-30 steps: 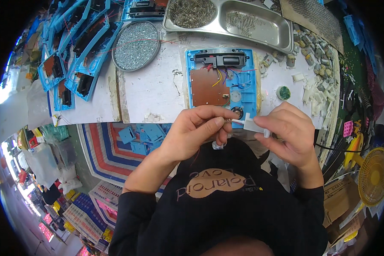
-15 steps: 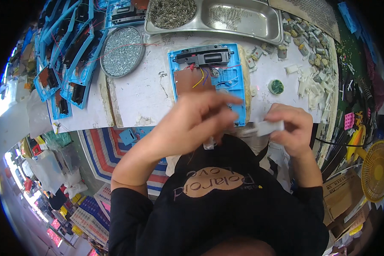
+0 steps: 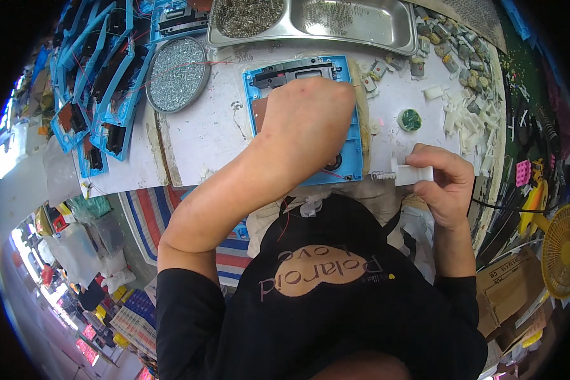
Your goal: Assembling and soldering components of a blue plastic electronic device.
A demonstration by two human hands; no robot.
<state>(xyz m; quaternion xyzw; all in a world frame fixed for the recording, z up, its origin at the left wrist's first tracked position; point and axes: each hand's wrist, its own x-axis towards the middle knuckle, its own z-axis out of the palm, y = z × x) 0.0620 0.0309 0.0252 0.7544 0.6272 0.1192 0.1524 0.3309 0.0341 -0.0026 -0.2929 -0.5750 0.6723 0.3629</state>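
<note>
The left hand (image 3: 307, 117) lies over the flat blue plastic frame (image 3: 351, 126) on the white surface (image 3: 202, 133), its grip unclear; the right hand (image 3: 446, 183) pinches a small white plastic piece (image 3: 413, 175).

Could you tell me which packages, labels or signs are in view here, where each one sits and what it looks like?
Cardboard boxes: lower right, beside the right arm; brown, stacked, one with a pale printed label.
Shirt print: on the black shirt at the chest; tan oval patch with pale lettering.
Stacked packages: far lower left on the floor; small, colourful, too blurred to describe further.
</note>
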